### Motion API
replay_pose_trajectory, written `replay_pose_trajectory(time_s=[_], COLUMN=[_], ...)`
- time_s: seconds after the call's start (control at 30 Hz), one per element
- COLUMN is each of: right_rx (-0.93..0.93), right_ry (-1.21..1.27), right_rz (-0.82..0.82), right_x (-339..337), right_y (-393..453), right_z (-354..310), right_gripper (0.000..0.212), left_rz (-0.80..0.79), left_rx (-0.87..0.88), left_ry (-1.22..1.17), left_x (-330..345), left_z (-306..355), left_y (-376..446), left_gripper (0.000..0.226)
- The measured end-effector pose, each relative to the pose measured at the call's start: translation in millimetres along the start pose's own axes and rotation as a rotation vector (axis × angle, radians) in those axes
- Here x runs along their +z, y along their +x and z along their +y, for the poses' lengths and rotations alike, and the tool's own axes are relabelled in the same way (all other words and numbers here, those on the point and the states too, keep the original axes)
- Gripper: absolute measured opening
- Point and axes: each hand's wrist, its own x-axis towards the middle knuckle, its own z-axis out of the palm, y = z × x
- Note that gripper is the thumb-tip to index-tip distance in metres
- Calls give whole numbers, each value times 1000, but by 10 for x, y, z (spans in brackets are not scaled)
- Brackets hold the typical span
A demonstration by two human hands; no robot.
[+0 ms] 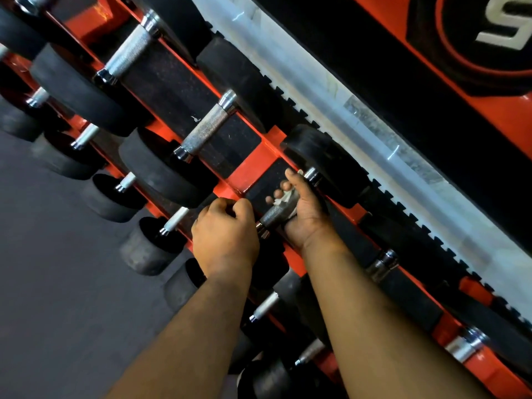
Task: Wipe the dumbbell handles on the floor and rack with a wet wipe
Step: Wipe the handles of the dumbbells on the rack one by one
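Orange rack [253, 165] running slantwise under both hands, rows of dumbbells seated on it, grey floor [57, 283] off beyond the left hand. Black rubber heads on every dumbbell, knurled steel handles between them.

Largest near the hands: the dumbbell [325, 165] being cleaned, one rubber head just past the right hand's fingertips, handle [272, 215] passing through that hand's grip. Next along the rack, beyond the fingers, a second handle [207, 131] lying bare, and a third handle [129, 51] farther off again.

Right hand [299, 208] wrapped round the near handle from beneath, fingers curled over the top, wet wipe [283, 198] bunched white between palm and steel. Left hand [227, 234] loosely fisted just beside the handle's chrome collar, fingers curled; whether holding anything, cannot tell.

Step in hand, by judgement: wiping a rack handle, mid-row. Only a short stretch of knurling exposed between the two hands.

Next move likely calling for: a twist or slide of the wipe along the full knurled length to the collars, then release and reach onward to the neighbouring bare handle, keeping the wipe pinched rather than letting it drop between the rails.
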Motion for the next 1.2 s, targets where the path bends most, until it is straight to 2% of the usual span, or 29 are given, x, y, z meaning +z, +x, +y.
replay_pose_trajectory(time_s=[0.1, 0.17, 0.2, 0.37, 0.43, 0.53, 0.63, 0.7, 0.8, 0.87, 0.97, 1.07, 1.13, 1.2], right_rx=[-50, -36, -21, -20, -36, -117, -129, -39, 57, 67, -37, -113, -47, 50], right_ry=[-118, -122, -99, 7, 5, 2, -77, -154, -87, -53, 34, -87, -138, -79], right_rz=[295, 374, 337, -87, -61, 166, 283, 226, 10, -50, 61, 232, 222, 105], right_x=[155, 207, 186, -39, -71, -48, 57, 130, 20, -63, -58, 16, 67, 40], right_y=[7, 13, 13, -41, -80, -221, -267, -247, -117, -101, -173, -213, -176, -92], right_z=[179, 201, 173, -7, 61, 240, 300, 188, 45, 41, 203, 346, 250, 109], right_gripper=[21, 26, 26, 29, 31, 32, 25, 13, 13, 17, 28, 36, 33, 30], left_rz=[11, 12, 12, 4, 3, 7, 2, 1, 0, 1, 4, 3, 3, 6], left_rx=[-1, -5, -5, -8, -5, -5, -15, -15, -18, -19, -18, -14, -17, -18], left_ry=[14, 25, 25, 13, 7, 14, 11, 6, 2, -6, -6, 8, 8, 6], left_x=[17, 28, 32, 31, 25, 6, 2, 0, 3, -1, 7, 10, 8, 15], left_z=[-12, -28, -31, -26, -14, 4, 5, 12, 14, 21, 10, 2, 5, -1], left_y=[26, 36, 36, 38, 32, 18, 10, 7, 2, 4, 10, 14, 13, 17], left_gripper=[34, 41, 43, 39, 34, 29, 28, 29, 28, 28, 28, 27, 30, 33])
